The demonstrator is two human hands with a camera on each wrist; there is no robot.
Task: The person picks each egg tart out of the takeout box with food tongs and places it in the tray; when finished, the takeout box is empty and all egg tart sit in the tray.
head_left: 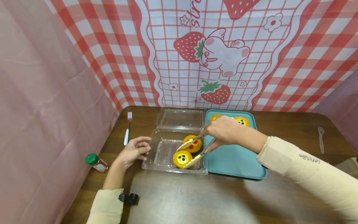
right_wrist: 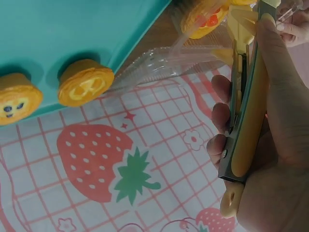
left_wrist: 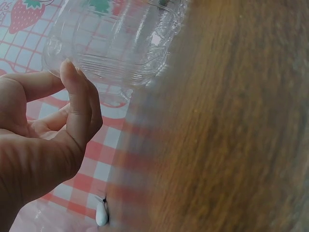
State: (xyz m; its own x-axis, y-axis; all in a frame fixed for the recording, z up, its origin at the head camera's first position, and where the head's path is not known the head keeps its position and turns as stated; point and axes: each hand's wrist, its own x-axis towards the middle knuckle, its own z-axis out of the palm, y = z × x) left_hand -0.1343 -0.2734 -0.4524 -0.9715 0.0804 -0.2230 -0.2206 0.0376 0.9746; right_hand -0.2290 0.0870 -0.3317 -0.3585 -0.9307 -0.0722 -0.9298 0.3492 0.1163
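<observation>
My right hand [head_left: 223, 129] grips a pair of tongs [right_wrist: 248, 106] with metal arms and cream tips, reaching over the clear plastic container [head_left: 163, 152]. Between the tong tips is a tart with blue dots [head_left: 182, 158], low in the container; whether they squeeze it I cannot tell. Behind it sits a tart with red topping [head_left: 197, 145], partly hidden by one tong tip. Beside the container's left rim is my left hand [head_left: 132, 152], its fingers loosely bent and the fingertips at the edge. The container's lid [head_left: 181, 119] stands open at the back.
A teal tray [head_left: 235, 160] adjoins the container on the right, with tarts [head_left: 242, 121] at its far end, partly behind my right hand. A fork [head_left: 127, 129] and a green-capped jar [head_left: 96, 162] lie left. A clear plastic fork [head_left: 321, 140] lies far right.
</observation>
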